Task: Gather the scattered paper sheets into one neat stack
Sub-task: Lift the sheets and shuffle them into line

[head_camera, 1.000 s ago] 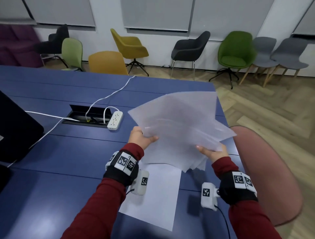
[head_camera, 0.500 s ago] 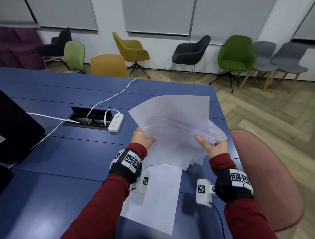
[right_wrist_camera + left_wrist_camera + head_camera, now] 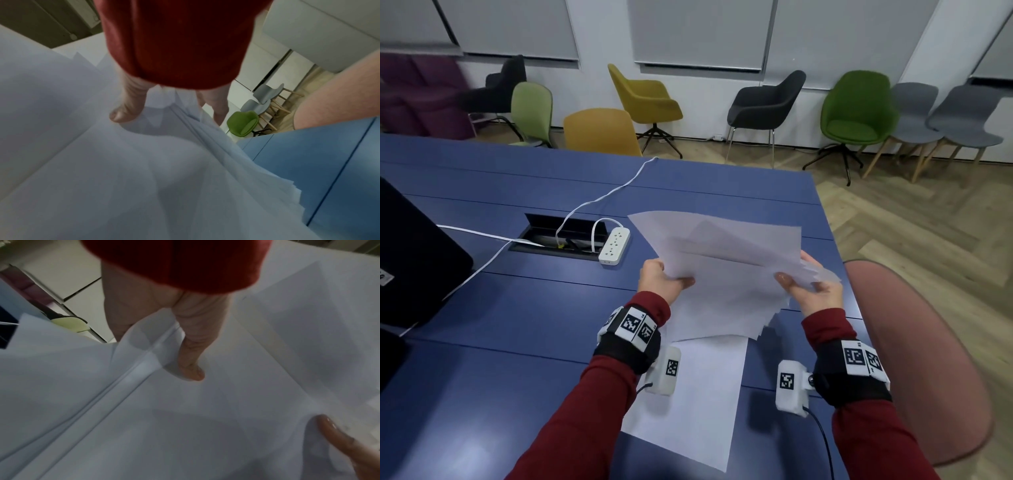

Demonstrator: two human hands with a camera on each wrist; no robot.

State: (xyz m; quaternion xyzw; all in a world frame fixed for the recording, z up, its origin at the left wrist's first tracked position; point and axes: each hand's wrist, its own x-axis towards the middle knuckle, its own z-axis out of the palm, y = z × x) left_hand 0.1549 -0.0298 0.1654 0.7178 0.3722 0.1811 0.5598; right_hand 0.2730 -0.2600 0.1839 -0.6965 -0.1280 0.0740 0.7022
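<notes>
Paper sheets (image 3: pixel 726 274), white, bunched in a messy pile, held up in the air over the blue table (image 3: pixel 517 325). Edges not lined up, corners poking out on the right and at the bottom. Gripped on the left side by the left hand (image 3: pixel 659 282), thumb (image 3: pixel 190 369) pressed on top, fingers tucked under. Gripped on the right side by the right hand (image 3: pixel 815 291), thumb (image 3: pixel 123 113) on top, other fingers behind the pile. Bent a little between the two hands (seen close up from both wrists).

One more sheet (image 3: pixel 695 404) lying flat on the table, under the held pile and between the two red sleeves (image 3: pixel 592 411). Touching nothing but the table.

Farther back on the table: white power strip (image 3: pixel 614 246) just beside a dark cable slot (image 3: pixel 558 236), with a white cord (image 3: pixel 602 197) running off the far edge. Big black thing (image 3: pixel 414 260) at the left edge, too cut off to name. Pink chair back (image 3: pixel 921 359) close on the right. Row of chairs along the wall, yellow (image 3: pixel 643 96), black (image 3: pixel 767 99), green (image 3: pixel 856 109), grey (image 3: pixel 962 113).
</notes>
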